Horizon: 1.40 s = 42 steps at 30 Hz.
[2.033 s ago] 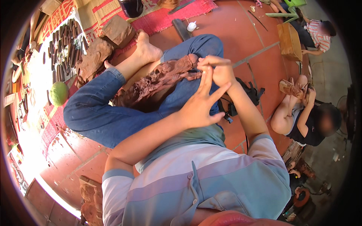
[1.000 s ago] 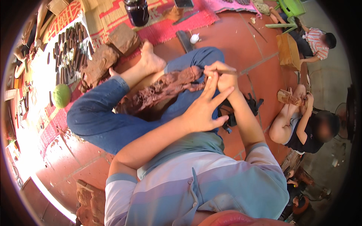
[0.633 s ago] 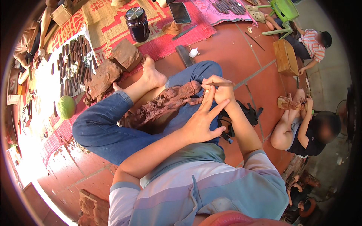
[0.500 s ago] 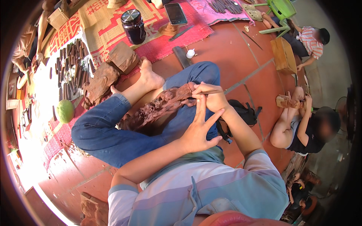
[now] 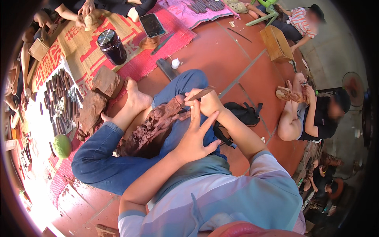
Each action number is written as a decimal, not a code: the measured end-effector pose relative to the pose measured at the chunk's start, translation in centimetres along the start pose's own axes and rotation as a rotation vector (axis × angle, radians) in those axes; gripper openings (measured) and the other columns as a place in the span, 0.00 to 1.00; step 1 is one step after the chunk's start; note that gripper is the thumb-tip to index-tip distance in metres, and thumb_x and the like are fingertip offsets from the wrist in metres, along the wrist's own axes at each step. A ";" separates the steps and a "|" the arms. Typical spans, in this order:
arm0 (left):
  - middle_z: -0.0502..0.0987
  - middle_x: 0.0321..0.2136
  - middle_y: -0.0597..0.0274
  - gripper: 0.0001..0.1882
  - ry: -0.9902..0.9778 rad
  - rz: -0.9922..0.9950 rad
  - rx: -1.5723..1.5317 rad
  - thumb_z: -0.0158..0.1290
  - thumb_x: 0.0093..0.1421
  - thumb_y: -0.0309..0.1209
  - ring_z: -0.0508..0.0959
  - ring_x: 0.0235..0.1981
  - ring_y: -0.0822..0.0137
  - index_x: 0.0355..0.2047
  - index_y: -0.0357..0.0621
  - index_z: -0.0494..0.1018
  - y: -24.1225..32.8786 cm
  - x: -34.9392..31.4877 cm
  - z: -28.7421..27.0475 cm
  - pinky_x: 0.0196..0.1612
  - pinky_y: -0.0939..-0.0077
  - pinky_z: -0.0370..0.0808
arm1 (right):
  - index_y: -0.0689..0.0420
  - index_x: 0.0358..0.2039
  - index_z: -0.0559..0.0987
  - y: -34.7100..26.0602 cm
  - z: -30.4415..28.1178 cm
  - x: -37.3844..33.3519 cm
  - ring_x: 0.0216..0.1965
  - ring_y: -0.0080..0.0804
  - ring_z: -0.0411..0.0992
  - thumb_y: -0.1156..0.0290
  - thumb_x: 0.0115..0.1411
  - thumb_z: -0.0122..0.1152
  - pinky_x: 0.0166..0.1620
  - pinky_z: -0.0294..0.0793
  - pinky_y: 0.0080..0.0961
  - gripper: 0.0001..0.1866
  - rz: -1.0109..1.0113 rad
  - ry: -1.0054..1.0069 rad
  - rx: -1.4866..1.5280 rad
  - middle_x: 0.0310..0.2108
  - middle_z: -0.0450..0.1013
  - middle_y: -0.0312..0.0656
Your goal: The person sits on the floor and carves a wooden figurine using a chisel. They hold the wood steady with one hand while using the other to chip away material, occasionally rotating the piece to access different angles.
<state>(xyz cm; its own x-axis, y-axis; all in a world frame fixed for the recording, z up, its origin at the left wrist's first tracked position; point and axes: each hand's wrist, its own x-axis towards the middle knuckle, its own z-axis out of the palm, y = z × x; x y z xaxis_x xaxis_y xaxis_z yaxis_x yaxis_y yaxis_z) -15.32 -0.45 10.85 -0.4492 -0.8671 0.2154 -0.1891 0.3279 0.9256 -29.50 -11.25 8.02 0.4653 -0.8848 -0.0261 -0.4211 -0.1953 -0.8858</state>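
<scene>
A reddish-brown wood carving (image 5: 154,120), deeply cut with knotted figures, lies slanted across my lap between my crossed legs in blue jeans. My right hand (image 5: 208,103) is closed round a slim carving chisel (image 5: 206,92) at the carving's upper right end. The chisel's dark shaft sticks out above the fist; its cutting tip is hidden. My left hand (image 5: 194,139) has its fingers stretched and spread, two fingertips reaching up against the right hand beside the tool. Nothing shows in the left palm.
Rough wood blocks (image 5: 106,81) and a green melon (image 5: 62,146) lie to the left, near many chisels (image 5: 61,100) on a white sheet. A dark jar (image 5: 112,47) and a phone (image 5: 152,25) stand on the mat. A black bag (image 5: 241,118) lies right. Other people sit around.
The whole view has shifted, so the surroundings sit further left. Both hands remain at the carving's upper end, the chisel shaft now tilted more upward.
</scene>
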 end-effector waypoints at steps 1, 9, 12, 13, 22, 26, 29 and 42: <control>0.28 0.66 0.25 0.44 -0.014 -0.011 0.007 0.64 0.47 0.32 0.30 0.69 0.36 0.65 0.47 0.58 0.2 -0.2 0.0 0.68 0.53 0.45 | 0.59 0.28 0.80 0.2 0.6 -0.5 0.35 0.32 0.78 0.74 0.52 0.65 0.41 0.77 0.27 0.03 -0.006 0.035 0.070 0.27 0.78 0.40; 0.28 0.66 0.26 0.45 -0.031 -0.028 0.029 0.65 0.45 0.32 0.31 0.69 0.36 0.64 0.47 0.58 0.2 0.3 -0.4 0.68 0.53 0.46 | 0.60 0.28 0.79 -0.1 0.7 -0.4 0.38 0.31 0.79 0.74 0.54 0.63 0.43 0.77 0.29 0.03 -0.114 0.074 -0.064 0.27 0.78 0.40; 0.29 0.66 0.27 0.46 -0.029 -0.015 0.010 0.65 0.45 0.33 0.31 0.69 0.35 0.65 0.47 0.58 0.3 1.4 -0.9 0.68 0.52 0.44 | 0.61 0.27 0.79 -0.9 -0.5 0.3 0.35 0.30 0.79 0.75 0.53 0.64 0.39 0.78 0.27 0.04 -0.131 0.159 -0.010 0.27 0.78 0.41; 0.28 0.66 0.27 0.46 -0.012 0.004 0.047 0.65 0.45 0.33 0.31 0.69 0.35 0.65 0.47 0.58 0.4 0.9 -0.5 0.68 0.52 0.44 | 0.60 0.27 0.79 -1.1 -0.4 0.1 0.35 0.32 0.79 0.75 0.53 0.64 0.39 0.78 0.28 0.03 -0.154 0.114 -0.028 0.27 0.78 0.41; 0.28 0.66 0.27 0.46 -0.007 -0.011 -0.007 0.63 0.48 0.31 0.31 0.69 0.36 0.66 0.46 0.54 0.3 1.4 -0.1 0.68 0.53 0.43 | 0.56 0.26 0.80 -0.2 -0.7 0.8 0.31 0.39 0.78 0.74 0.47 0.65 0.37 0.77 0.29 0.04 -0.206 0.083 -0.068 0.27 0.78 0.41; 0.27 0.66 0.27 0.46 0.043 -0.011 0.035 0.62 0.49 0.31 0.31 0.69 0.37 0.67 0.45 0.52 0.5 -0.3 1.1 0.68 0.51 0.42 | 0.58 0.25 0.80 -0.3 0.3 0.1 0.32 0.39 0.78 0.74 0.47 0.66 0.37 0.77 0.30 0.04 -0.243 -0.025 -0.157 0.27 0.78 0.41; 0.26 0.66 0.29 0.47 0.055 0.012 -0.039 0.63 0.48 0.31 0.30 0.69 0.39 0.67 0.44 0.52 -0.3 1.1 0.7 0.68 0.51 0.42 | 0.58 0.25 0.80 -0.6 -0.6 0.8 0.33 0.38 0.78 0.74 0.47 0.66 0.36 0.77 0.30 0.04 -0.204 0.043 -0.194 0.27 0.78 0.44; 0.29 0.66 0.27 0.47 0.077 0.041 -0.006 0.64 0.46 0.30 0.30 0.69 0.37 0.67 0.52 0.54 0.7 0.7 0.3 0.68 0.56 0.46 | 0.60 0.28 0.80 -1.3 -0.4 0.1 0.31 0.30 0.77 0.77 0.51 0.65 0.36 0.76 0.27 0.04 -0.149 0.136 0.080 0.27 0.78 0.41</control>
<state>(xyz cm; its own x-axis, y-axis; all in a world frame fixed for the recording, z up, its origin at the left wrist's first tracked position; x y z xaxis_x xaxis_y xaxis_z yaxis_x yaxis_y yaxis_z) -16.05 -0.75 11.51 -0.3878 -0.8794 0.2761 -0.1667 0.3615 0.9173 -29.21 -11.26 9.39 0.4057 -0.8989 0.1657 -0.2903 -0.2986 -0.9092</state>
